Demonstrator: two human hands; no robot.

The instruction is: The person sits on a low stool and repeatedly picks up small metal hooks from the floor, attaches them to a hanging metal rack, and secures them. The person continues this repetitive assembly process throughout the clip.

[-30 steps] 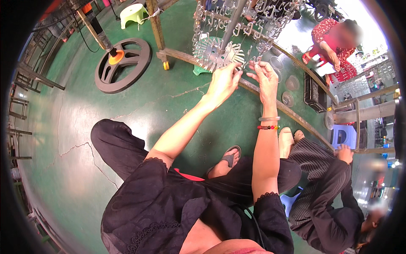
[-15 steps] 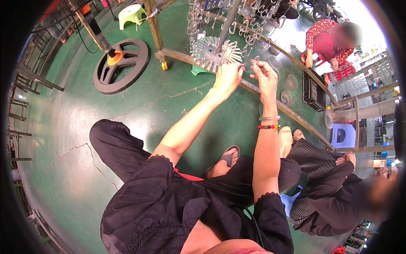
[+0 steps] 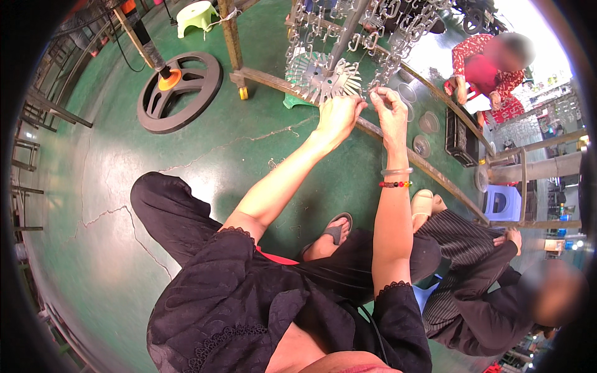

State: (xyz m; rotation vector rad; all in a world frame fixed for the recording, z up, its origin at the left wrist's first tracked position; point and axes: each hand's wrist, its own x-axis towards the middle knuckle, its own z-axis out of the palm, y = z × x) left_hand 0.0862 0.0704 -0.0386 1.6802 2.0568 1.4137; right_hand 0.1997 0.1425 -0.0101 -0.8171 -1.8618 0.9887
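Both my arms reach forward to a rack hung with metal parts. My left hand (image 3: 337,119) is closed in a pinch just in front of a slotted metal disc (image 3: 324,79) on a grey rod (image 3: 348,37). My right hand (image 3: 392,113) also pinches, its fingertips close beside the left ones. Whatever sits between the fingers is too small to make out. A strand of linked metal hooks (image 3: 404,45) hangs down to the fingertips of my right hand; whether they grip it I cannot tell. More hooks dangle around the disc.
A rusty frame bar (image 3: 429,177) runs below my hands. Beyond it sit clear round containers (image 3: 421,147) and a black crate (image 3: 459,140). A person in red (image 3: 485,68) works across; another person in black (image 3: 479,298) sits at right. A black wheel-shaped base (image 3: 180,93) stands left.
My fingertips have come slightly closer together, the left hand shifting a little right. The hanging strand of hooks now reaches nearer to my right fingertips.
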